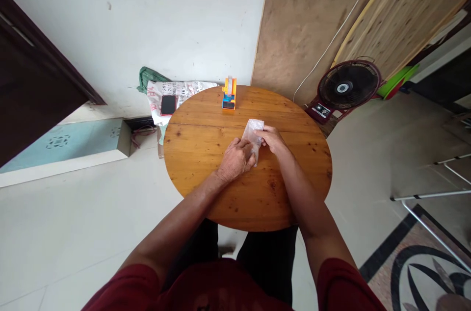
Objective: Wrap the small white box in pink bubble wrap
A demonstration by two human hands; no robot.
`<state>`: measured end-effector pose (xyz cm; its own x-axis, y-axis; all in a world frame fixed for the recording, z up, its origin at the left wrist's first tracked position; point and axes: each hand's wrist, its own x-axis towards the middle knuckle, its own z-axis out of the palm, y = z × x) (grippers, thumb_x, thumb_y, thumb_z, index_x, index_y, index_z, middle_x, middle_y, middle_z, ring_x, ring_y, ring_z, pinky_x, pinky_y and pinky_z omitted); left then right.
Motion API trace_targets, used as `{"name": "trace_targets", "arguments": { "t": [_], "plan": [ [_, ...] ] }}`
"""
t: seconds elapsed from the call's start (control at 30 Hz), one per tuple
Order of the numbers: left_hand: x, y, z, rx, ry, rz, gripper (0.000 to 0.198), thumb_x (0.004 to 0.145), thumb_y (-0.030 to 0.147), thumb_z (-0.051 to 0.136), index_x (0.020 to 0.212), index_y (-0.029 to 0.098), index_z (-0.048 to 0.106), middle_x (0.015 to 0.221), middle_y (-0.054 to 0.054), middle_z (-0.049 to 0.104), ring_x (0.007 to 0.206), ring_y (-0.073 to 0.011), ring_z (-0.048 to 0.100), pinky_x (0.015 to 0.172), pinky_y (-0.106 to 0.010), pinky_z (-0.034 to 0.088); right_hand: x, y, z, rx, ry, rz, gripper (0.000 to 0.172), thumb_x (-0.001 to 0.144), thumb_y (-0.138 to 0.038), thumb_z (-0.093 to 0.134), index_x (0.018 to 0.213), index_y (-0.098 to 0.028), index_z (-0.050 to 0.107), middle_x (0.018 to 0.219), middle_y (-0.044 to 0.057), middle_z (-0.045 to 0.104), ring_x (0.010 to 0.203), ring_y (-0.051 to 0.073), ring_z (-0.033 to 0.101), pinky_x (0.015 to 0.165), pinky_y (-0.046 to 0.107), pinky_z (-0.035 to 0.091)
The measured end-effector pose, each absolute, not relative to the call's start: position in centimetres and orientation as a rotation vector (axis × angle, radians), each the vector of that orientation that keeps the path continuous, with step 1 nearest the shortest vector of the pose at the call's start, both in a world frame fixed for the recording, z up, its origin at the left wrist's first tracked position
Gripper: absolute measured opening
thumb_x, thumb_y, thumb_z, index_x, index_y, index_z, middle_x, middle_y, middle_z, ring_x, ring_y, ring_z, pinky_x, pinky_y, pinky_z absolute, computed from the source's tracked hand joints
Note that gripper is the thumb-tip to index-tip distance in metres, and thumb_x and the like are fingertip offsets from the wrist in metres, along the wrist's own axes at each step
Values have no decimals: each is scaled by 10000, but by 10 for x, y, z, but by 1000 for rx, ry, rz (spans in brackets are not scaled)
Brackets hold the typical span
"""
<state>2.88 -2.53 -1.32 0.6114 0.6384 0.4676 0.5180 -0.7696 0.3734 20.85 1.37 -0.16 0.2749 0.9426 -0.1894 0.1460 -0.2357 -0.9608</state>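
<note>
A small, pale, see-through bundle of what looks like bubble wrap (253, 127) lies near the middle of the round wooden table (198, 154). My left hand (236, 159) is over its near left side, fingers bent and pressed onto the plastic. On the right edge, my right hand (271, 138) grips the wrap, thumb on top and fingers curled round the side. Whether anything is inside the bundle I cannot make out. Beyond it, close to the table's far edge, stands an orange and blue tape dispenser (228, 95) with a roll of clear tape.
Past the table's far left edge, a dark-screened phone (169, 104) lies on a printed white sack (156, 90), with a green bag (150, 78) behind. A fan (348, 86) stands at the right. White metal rails (434, 195) are farther right.
</note>
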Motion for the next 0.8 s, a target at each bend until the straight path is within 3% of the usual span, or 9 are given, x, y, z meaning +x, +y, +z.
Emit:
{"name": "trace_targets", "arguments": {
  "t": [0.17, 0.37, 0.63, 0.8],
  "plan": [
    [29, -27, -19, 2560, 1069, 914, 218, 886, 260, 554, 991, 133, 698, 1137, -162, 606, 1036, -275, 555, 966, -426, 503, 201, 5, -2, -1515, -989, 1010, 340, 610, -413, 767, 807, -160, 654, 681, -21, 662, 616, 118, 581, 572, 222, 454],
    [30, -30, -24, 2470, 1109, 993, 268, 869, 259, 583, 1098, 180, 696, 1174, -139, 537, 1079, -271, 528, 935, -418, 526, 184, -8, 3, -1407, -935, 968, 385, 667, -442, 699, 942, -192, 598, 850, 10, 690, 779, 164, 642, 702, 263, 518],
    [31, -32, -21, 2446, 1148, 957, 265, 875, 289, 589, 1075, 170, 716, 1106, -140, 546, 1025, -266, 535, 941, -416, 513, 169, -28, -3, -1312, -917, 923, 337, 738, -455, 661, 961, -226, 553, 919, 16, 694, 838, 170, 659, 759, 277, 540],
    [32, -33, -23, 2400, 1197, 998, 253, 860, 299, 604, 1049, 177, 718, 1089, -126, 560, 1013, -257, 548, 923, -393, 515, 158, -35, -13, -1098, -814, 934, 369, 695, -465, 749, 940, -238, 595, 853, -21, 702, 752, 136, 648, 705, 252, 531]
  ]
}}
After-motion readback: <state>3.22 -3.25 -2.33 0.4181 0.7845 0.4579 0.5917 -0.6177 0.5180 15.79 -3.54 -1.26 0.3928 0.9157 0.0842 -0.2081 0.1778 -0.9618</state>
